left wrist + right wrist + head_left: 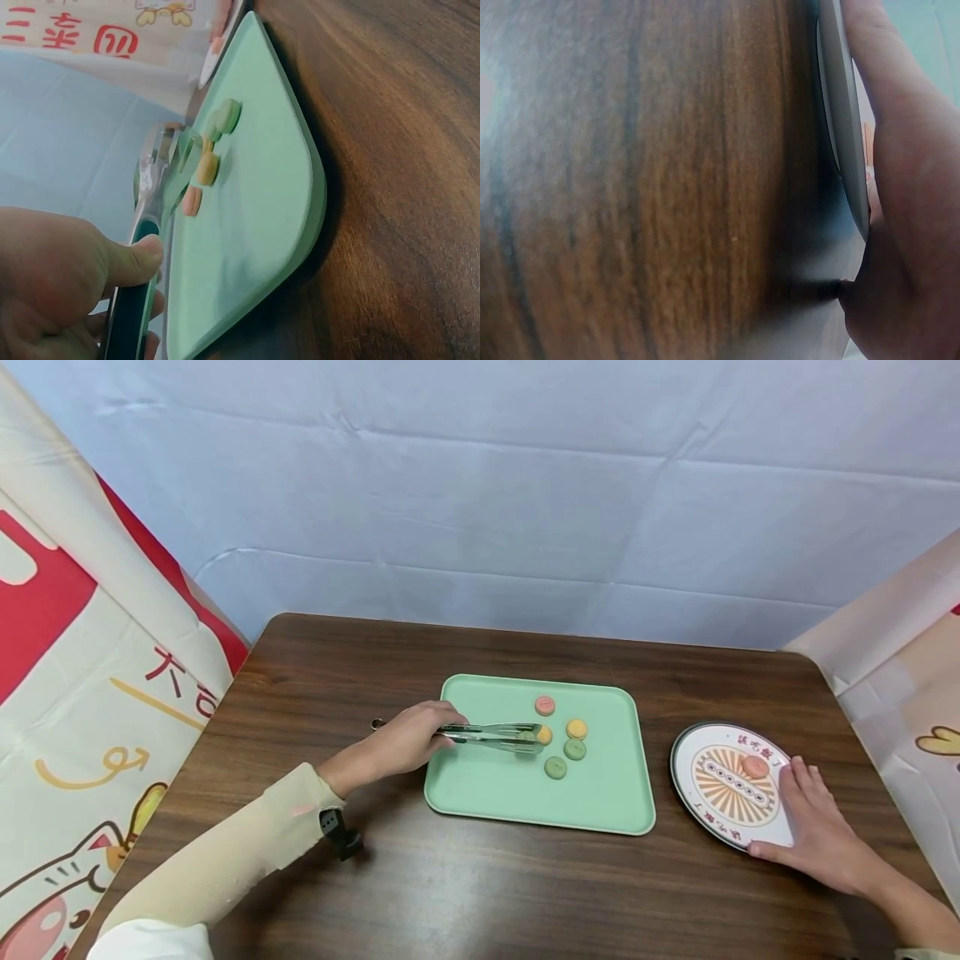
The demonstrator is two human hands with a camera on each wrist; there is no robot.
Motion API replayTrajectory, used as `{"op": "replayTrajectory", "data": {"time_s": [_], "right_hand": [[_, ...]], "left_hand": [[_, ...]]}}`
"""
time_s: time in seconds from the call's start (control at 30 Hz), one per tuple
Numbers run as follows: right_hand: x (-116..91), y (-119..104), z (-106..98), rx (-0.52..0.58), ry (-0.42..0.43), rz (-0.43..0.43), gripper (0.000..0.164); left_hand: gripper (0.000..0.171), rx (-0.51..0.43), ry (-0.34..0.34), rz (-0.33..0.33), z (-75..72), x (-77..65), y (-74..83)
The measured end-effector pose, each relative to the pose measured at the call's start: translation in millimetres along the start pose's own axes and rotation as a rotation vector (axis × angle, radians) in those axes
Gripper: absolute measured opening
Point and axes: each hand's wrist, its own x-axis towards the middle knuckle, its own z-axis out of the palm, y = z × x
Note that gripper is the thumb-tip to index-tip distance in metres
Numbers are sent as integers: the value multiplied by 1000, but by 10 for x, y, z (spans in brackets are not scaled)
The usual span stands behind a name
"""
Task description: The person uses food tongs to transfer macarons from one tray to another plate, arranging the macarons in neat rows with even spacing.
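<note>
My left hand (408,739) grips metal tongs (480,727) with dark handles, thumb on one side and fingers on the other. The tong ends lie over the light green tray (480,793), around a green macaron (527,737) partly hidden by the metal. Close to their tips is a yellow macaron (545,735); more pink, yellow and green macarons lie beside it. At the right, my right hand (821,835) rests with spread fingers on the rim of a patterned white plate (693,747). One pink macaron (755,767) sits on that plate.
Tray and plate stand apart on a dark wooden table (465,893). A pale cloth (480,510) hangs behind the table's far edge, and printed cloths (135,693) hang at the sides. A black device (341,833) is strapped to the left wrist.
</note>
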Motion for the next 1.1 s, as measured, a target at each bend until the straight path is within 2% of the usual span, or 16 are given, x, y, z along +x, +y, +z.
{"op": "replayTrajectory", "data": {"time_s": [0.5,0.8,1.1], "right_hand": [[0,15,11,7,0,6,129],[3,17,9,13,1,5,129],[5,-2,-10,12,-8,10,128]], "left_hand": [[33,5,-7,3,16,119,102],[31,16,1,57,34,206,175],[32,8,-8,52,30,281,270]]}}
